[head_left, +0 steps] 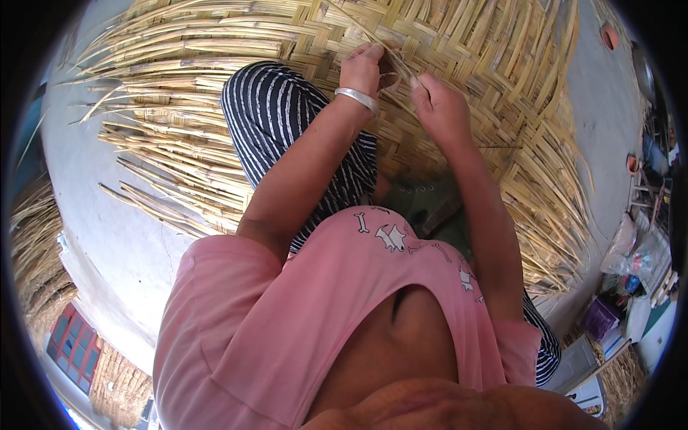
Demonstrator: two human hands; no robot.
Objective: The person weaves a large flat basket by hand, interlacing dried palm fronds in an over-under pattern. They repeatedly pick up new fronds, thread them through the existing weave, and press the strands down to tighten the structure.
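A large mat of yellow split reeds (494, 93) spreads out in front of me, woven in a diagonal pattern, and I sit low with a striped-trousered knee over it. Above the weave my left hand (363, 70), with a silver bangle at its wrist, is closed around a thin reed strip (362, 30). Lower on the same strip, a little to the right, my right hand (443, 111) pinches it between thumb and curled fingers. A pale, curled bit of the strip shows between the two hands. The strip's far end runs out at the top edge.
Long unwoven reed ends (168, 140) fan out to the left over the grey concrete floor (136, 244). A dark green shoe (437, 204) rests on the mat. At the right are an orange clay-coloured ring (609, 36), plastic bags (634, 251) and a purple box (600, 317). Straw bundles (39, 244) stand far left.
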